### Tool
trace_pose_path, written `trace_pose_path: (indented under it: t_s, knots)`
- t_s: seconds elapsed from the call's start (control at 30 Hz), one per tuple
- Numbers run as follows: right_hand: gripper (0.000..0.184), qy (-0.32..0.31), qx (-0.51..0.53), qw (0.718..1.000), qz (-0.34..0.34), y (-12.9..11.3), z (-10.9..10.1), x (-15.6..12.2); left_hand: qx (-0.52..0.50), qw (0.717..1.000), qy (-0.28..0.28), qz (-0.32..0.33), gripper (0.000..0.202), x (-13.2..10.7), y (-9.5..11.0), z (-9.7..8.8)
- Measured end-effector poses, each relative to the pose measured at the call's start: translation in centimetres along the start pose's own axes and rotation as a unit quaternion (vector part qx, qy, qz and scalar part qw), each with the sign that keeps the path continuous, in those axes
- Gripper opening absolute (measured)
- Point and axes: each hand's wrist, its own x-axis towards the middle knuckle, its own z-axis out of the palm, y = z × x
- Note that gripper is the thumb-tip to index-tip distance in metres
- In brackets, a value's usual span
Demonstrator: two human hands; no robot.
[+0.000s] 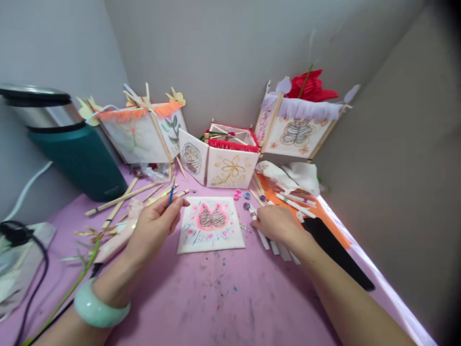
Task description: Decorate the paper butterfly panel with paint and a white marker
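My left hand (158,218) is closed in a pinch around a thin blue stick (171,195), pointing upward; whether it is a brush or a pencil I cannot tell. Beside it on the table lies a white square sheet (212,242) with a pink-outlined, dark-striped drawing and blue and pink marks. My right hand (275,222) is bent over several slim white tubes to the right of the sheet. Its thumb and fingers close on one white tube (252,211); the other fingertips are hidden. Near that tube lie a purple cap-like piece (246,205), a blue piece (247,196) and pink pieces (236,193).
Drawn-on panel lanterns stand behind: orange-fringed (133,137), red-trimmed (232,166) and purple-fringed (295,132). At left are a teal bottle (77,158), wooden sticks (120,199), a pink glue gun (113,245) and a power strip (25,278). A black flat object (336,252) lies right.
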Motion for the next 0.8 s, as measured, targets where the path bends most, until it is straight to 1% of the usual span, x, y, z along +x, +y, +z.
trace_pose_path:
  t_s: [0.1, 0.2, 0.3, 0.37, 0.4, 0.43, 0.5, 0.53, 0.57, 0.6, 0.63, 0.67, 0.7, 0.73, 0.77, 0.8]
  knots:
    - [0.031, -0.008, -0.011, 1.0, 0.005, 0.0, 0.4, 0.2, -0.047, 0.999, 0.016, 0.012, 0.021, 0.3, 0.6, -0.5]
    - [0.032, -0.002, -0.003, 1.0, -0.002, 1.4, 0.1, 0.4, -0.106, 0.992, 0.066, 0.029, 0.018, 0.9, 1.4, -1.5]
    - [0.033, 0.038, 0.008, 0.999, 0.019, 3.1, -1.0, 0.1, -0.144, 0.979, 0.127, 0.068, 0.016, 1.4, 2.3, -2.6]
    - [0.034, 0.078, 0.026, 0.996, 0.036, 3.6, -1.9, -0.6, -0.141, 0.976, 0.147, 0.083, 0.016, 1.3, 2.6, -2.8]
    - [0.033, 0.09, 0.045, 0.995, 0.029, 3.4, -2.2, -1.1, -0.125, 0.978, 0.146, 0.085, 0.017, 1.2, 2.5, -2.7]
    - [0.032, 0.09, 0.071, 0.993, 0.007, 2.9, -2.5, -1.7, -0.094, 0.983, 0.135, 0.086, 0.018, 0.9, 2.4, -2.4]
    - [0.028, 0.061, 0.141, 0.985, -0.077, 1.1, -2.7, -3.0, 0.005, 0.991, 0.085, 0.101, 0.021, 0.2, 1.8, -1.4]
    - [0.026, 0.038, 0.182, 0.975, -0.126, -0.2, -2.6, -3.7, 0.068, 0.989, 0.046, 0.119, 0.022, -0.2, 1.4, -0.8]
    - [0.025, 0.02, 0.224, 0.96, -0.168, -1.6, -2.4, -4.3, 0.126, 0.982, 0.002, 0.143, 0.022, -0.5, 1.0, -0.1]
    - [0.023, 0.011, 0.275, 0.941, -0.197, -3.0, -2.1, -4.9, 0.169, 0.97, -0.037, 0.169, 0.023, -0.8, 0.6, 0.4]
    - [0.022, 0.006, 0.333, 0.92, -0.209, -4.4, -1.7, -5.4, 0.197, 0.96, -0.069, 0.186, 0.023, -1.1, 0.3, 0.9]
    - [0.022, -0.001, 0.398, 0.892, -0.212, -5.6, -1.2, -5.7, 0.209, 0.955, -0.088, 0.192, 0.023, -1.3, 0.1, 1.2]
    - [0.022, -0.015, 0.472, 0.856, -0.21, -6.7, -0.7, -5.9, 0.208, 0.956, -0.094, 0.184, 0.024, -1.5, -0.1, 1.4]
    - [0.022, -0.049, 0.552, 0.808, -0.201, -7.6, -0.3, -5.9, 0.201, 0.963, -0.092, 0.156, 0.025, -1.6, -0.3, 1.4]
    - [0.022, -0.098, 0.628, 0.75, -0.185, -8.3, 0.2, -5.8, 0.188, 0.971, -0.081, 0.122, 0.027, -1.6, -0.4, 1.4]
    - [0.021, -0.151, 0.697, 0.681, -0.166, -8.8, 0.7, -5.5, 0.164, 0.98, -0.075, 0.085, 0.029, -1.5, -0.4, 1.3]
